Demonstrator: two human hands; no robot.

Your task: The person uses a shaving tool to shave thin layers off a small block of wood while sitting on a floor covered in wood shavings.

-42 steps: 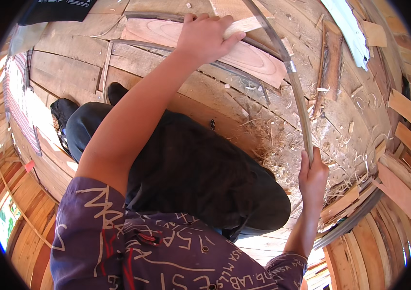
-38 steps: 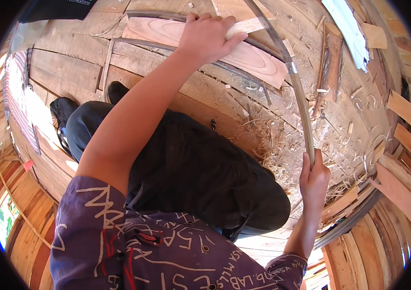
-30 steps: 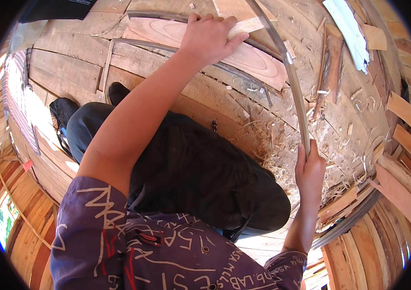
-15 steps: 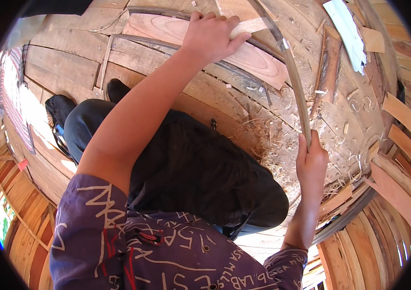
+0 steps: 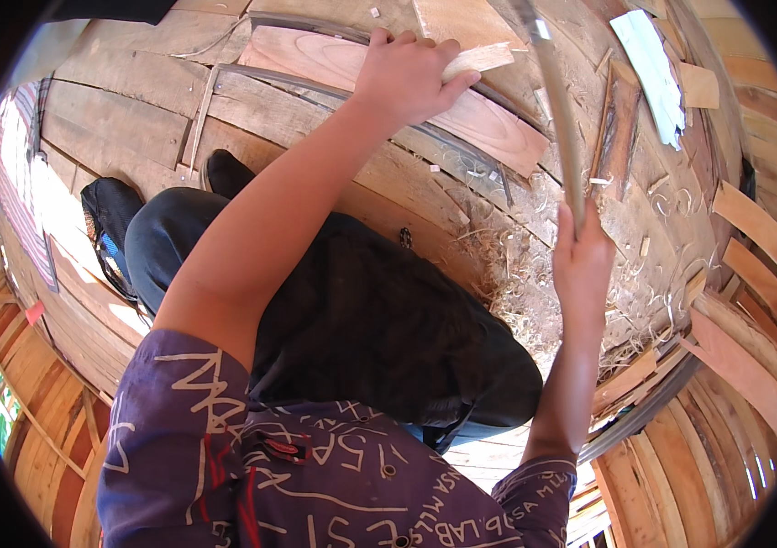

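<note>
My left hand is closed around a short pale piece of wood, its split end sticking out past the thumb. The hand rests over a long pinkish board lying on the floor. My right hand grips a long, slim, wooden-handled tool, blurred by motion. A bright band shows near the tool's far end, which runs out of view at the top, so its head cannot be made out fully.
Curled wood shavings lie on the plank floor by my knee. A bark-edged slab and a pale blue sheet lie at the far right. Thin wooden strips stand at the right. A dark bag sits at left.
My right hand has moved up and away from me, carrying the tool farther out of the top of view. My left hand keeps its hold on the wood, now less covered by the tool.
</note>
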